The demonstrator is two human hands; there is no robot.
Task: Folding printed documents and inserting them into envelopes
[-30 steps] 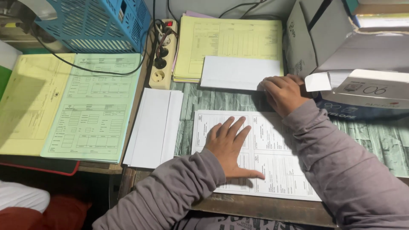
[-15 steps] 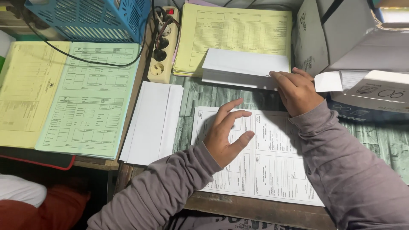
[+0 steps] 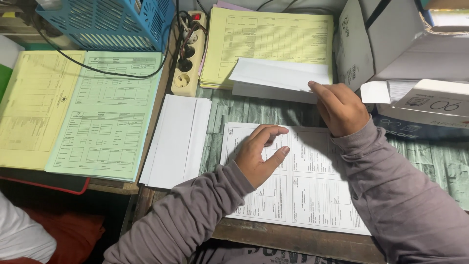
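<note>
Envelopes (image 3: 278,78) lie far; my right hand (image 3: 342,107) pinches the top one's corner, left hand (image 3: 259,151) curled loosely over the forms (image 3: 312,195).

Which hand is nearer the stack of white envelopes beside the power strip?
Left. The left hand rests on the printed form, just right of the envelope stack; the right hand is farther right.

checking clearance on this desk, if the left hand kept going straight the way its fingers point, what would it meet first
The left hand points up and right across the white form sheet. Going on, it would likely first meet the stack of white envelopes that the right hand is lifting one from, though height is hard to judge.
</note>
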